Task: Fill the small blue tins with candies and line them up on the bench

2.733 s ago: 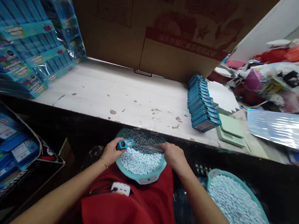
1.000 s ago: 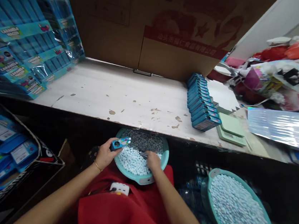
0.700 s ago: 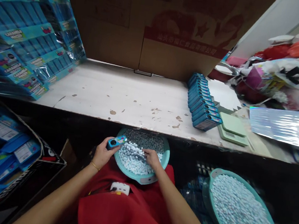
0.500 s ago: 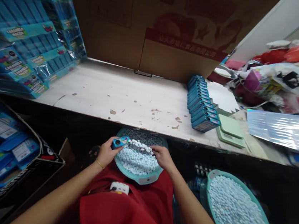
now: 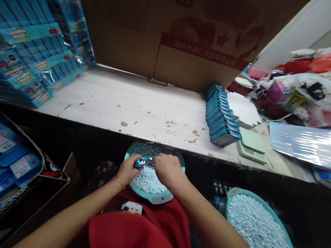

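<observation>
A teal bowl (image 5: 157,196) full of small pale blue and white candies (image 5: 147,179) rests on my lap, on a red cloth (image 5: 140,236). My left hand (image 5: 127,170) is closed around a small blue box (image 5: 142,161) held over the bowl's left side. My right hand (image 5: 168,169) is closed and pressed up against the box's right end, fingers curled over the candies. What the right fingers hold is hidden.
A worn white table (image 5: 132,104) lies ahead, with a row of small blue boxes (image 5: 221,116) and a green scale (image 5: 251,145) at its right. Wrapped blue cartons (image 5: 28,37) stack at left. A second teal basin of candies (image 5: 260,234) sits at lower right.
My right hand dipped into the candies, lifted a line of them toward the box, and has now come up against the box's end. The left hand kept its hold on the box.
</observation>
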Available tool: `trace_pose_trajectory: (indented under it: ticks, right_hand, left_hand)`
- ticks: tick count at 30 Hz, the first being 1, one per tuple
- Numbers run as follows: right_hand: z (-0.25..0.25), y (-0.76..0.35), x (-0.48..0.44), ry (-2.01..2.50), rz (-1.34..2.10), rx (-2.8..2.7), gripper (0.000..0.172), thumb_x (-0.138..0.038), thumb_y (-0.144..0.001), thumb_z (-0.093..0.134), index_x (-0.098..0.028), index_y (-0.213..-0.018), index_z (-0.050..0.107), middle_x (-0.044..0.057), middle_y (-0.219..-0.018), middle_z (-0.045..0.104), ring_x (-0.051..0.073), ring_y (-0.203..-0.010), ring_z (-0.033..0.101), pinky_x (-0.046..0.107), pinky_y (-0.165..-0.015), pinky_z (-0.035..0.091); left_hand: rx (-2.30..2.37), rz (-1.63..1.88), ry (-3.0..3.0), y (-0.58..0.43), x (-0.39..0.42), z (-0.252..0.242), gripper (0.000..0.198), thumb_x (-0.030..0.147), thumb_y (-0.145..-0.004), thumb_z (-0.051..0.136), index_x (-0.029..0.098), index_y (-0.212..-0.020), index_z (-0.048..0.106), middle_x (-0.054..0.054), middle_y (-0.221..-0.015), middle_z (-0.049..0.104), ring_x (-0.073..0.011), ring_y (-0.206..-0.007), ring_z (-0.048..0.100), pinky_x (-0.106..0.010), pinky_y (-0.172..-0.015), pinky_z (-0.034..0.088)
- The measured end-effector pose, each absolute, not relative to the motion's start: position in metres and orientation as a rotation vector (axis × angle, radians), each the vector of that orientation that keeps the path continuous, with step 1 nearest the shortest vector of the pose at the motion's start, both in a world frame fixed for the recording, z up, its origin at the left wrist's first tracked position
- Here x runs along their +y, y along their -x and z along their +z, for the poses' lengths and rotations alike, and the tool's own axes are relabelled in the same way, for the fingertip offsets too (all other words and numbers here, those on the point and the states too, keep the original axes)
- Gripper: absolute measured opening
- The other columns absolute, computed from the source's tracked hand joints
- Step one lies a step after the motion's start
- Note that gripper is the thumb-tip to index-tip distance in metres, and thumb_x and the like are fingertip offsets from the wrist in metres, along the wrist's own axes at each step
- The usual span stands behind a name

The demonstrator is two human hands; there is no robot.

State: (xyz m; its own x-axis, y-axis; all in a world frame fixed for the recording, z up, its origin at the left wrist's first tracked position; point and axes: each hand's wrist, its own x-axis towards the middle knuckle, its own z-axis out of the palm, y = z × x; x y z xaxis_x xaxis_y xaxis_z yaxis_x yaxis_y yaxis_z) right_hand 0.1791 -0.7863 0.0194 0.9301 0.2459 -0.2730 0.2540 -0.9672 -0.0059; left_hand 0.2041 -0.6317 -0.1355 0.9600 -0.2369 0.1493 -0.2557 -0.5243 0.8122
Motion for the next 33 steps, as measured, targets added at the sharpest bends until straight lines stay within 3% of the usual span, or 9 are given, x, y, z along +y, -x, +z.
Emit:
trace_pose_trajectory:
  ticks: [4, 9, 13, 17, 22, 27, 33]
  right_hand:
    - [0.008, -0.173, -0.825, -3.110, -0.406, 0.276, 0.030, -0.010, -0.077, 0.034, -0.022, -0.089, 0.060, 0.007, -0.088, 0.061, 0.018, -0.080, 0.059, 0.026, -0.066, 0.040]
    - [-0.078, -0.170, -0.871, -3.227, -0.564, -0.085, 0.035, -0.007, -0.076, 0.032, -0.019, -0.090, 0.062, 0.012, -0.091, 0.062, 0.021, -0.086, 0.058, 0.030, -0.071, 0.041]
    - [-0.149, -0.174, -0.842, -3.381, -0.624, -0.133, 0.038, -0.006, -0.076, 0.034, -0.021, -0.095, 0.063, 0.009, -0.094, 0.064, 0.020, -0.092, 0.057, 0.029, -0.075, 0.041]
    - [-0.177, -0.181, -0.817, -3.587, -0.586, -0.173, 0.036, -0.013, -0.078, 0.036, -0.021, -0.100, 0.063, 0.004, -0.101, 0.064, 0.020, -0.097, 0.055, 0.027, -0.079, 0.041]
    - [-0.159, -0.182, -0.841, -3.847, -0.521, -0.122, 0.033, -0.016, -0.076, 0.040, -0.012, -0.097, 0.065, 0.006, -0.097, 0.065, 0.018, -0.092, 0.057, 0.022, -0.078, 0.042]
    - [-0.100, -0.178, -0.862, -3.965, -0.400, 0.037, 0.032, -0.019, -0.075, 0.041, -0.018, -0.097, 0.065, 0.003, -0.089, 0.067, 0.017, -0.083, 0.059, 0.027, -0.074, 0.044]
    - [-0.024, -0.180, -0.838, -3.516, -0.444, 0.200, 0.034, -0.014, -0.074, 0.039, -0.028, -0.092, 0.065, 0.002, -0.095, 0.065, 0.019, -0.091, 0.057, 0.027, -0.075, 0.041]
  left_hand:
    - [-0.308, 0.009, -2.090, -0.205, -0.622, -0.138, 0.037, 0.025, -0.064, 0.061, 0.019, -0.100, 0.053, -0.005, -0.099, 0.060, -0.0193, -0.094, 0.055, -0.034, -0.085, 0.042]
    - [-0.266, -0.004, -2.019, -0.203, -0.603, -0.135, 0.035, 0.029, -0.067, 0.060, 0.019, -0.099, 0.052, -0.005, -0.097, 0.059, -0.0187, -0.093, 0.055, -0.034, -0.085, 0.042]
    - [-0.162, 0.014, -2.019, -0.200, -0.592, -0.129, 0.038, 0.035, -0.066, 0.060, 0.018, -0.099, 0.051, -0.004, -0.091, 0.060, -0.0167, -0.083, 0.057, -0.032, -0.079, 0.045]
    - [-0.092, 0.036, -2.061, -0.198, -0.586, -0.122, 0.039, 0.037, -0.066, 0.061, 0.019, -0.099, 0.052, -0.002, -0.086, 0.061, -0.0152, -0.077, 0.057, -0.030, -0.075, 0.045]
    - [-0.102, 0.076, -2.014, -0.198, -0.585, -0.121, 0.038, 0.037, -0.066, 0.061, 0.018, -0.098, 0.052, -0.002, -0.087, 0.061, -0.0144, -0.078, 0.057, -0.028, -0.076, 0.045]
    - [-0.149, 0.034, -2.049, -0.202, -0.599, -0.127, 0.038, 0.034, -0.065, 0.061, 0.018, -0.098, 0.053, -0.002, -0.087, 0.061, -0.0154, -0.079, 0.057, -0.028, -0.075, 0.045]
    - [-0.288, 0.037, -2.082, -0.202, -0.623, -0.131, 0.036, 0.028, -0.065, 0.061, 0.018, -0.100, 0.053, -0.005, -0.097, 0.061, -0.0174, -0.090, 0.056, -0.030, -0.082, 0.043]
